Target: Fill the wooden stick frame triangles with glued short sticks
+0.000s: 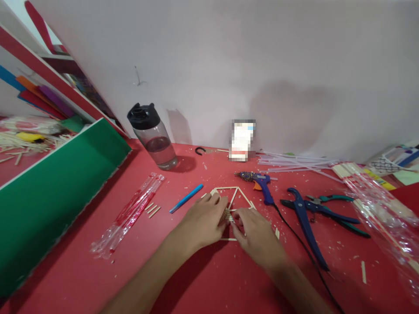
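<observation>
A small frame of thin wooden sticks (226, 188) lies on the red table, with a peaked bar pattern at its far side. My left hand (206, 218) is closed over its left part, thumb and finger at a bundle of short sticks (230, 215) in the middle. From the right, my right hand (257, 233) pinches at the same short sticks with thumb and forefinger. The fingers hide much of the frame; one bar (228, 239) shows between the hands at the near side. Right of the frame, a blue glue gun (266, 187) lies on its side.
A water bottle (157, 139) and a phone (241, 141) stand by the wall. Blue cutters (306, 226) and green-handled pliers (340, 218) lie right, near packaged sticks (376, 192). Left are a blue pen (186, 198), a plastic packet (131, 213) and a green panel (65, 192). The glue gun's cord (297, 240) runs nearward.
</observation>
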The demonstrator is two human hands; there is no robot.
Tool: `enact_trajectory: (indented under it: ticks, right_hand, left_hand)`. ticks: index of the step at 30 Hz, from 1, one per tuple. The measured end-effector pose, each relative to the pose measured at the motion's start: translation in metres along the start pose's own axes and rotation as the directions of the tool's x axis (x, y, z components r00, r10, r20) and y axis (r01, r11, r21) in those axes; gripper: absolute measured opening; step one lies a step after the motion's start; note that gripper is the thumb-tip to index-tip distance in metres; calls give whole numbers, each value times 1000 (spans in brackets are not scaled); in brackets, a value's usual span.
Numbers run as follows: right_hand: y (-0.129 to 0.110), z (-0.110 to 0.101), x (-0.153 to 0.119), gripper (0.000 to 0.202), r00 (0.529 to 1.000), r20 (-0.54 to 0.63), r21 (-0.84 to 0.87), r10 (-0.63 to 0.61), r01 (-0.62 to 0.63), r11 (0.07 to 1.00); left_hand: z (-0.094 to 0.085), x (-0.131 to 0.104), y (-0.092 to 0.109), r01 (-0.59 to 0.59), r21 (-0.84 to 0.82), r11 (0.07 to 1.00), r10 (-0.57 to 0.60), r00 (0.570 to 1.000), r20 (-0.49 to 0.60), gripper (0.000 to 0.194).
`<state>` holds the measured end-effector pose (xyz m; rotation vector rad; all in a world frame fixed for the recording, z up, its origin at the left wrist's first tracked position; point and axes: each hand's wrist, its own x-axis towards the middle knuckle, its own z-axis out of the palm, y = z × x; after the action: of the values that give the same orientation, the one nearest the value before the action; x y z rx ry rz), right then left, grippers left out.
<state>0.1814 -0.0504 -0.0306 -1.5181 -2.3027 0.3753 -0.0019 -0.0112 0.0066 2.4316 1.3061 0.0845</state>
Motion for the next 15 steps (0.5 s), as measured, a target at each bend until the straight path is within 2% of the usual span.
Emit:
enact_trajectory:
  ticks: [5, 15]
  right_hand:
    - [0, 3, 0, 4, 997, -61, -83, -46, 41, 996]
    - [0, 4, -1, 5, 993, -67, -136, -98, 88, 987]
  left_hand:
    - [1, 0, -2, -2, -17, 1000, 2, 1000, 9, 9]
    - [1, 0, -3, 9, -7, 1000, -9, 1000, 6, 10]
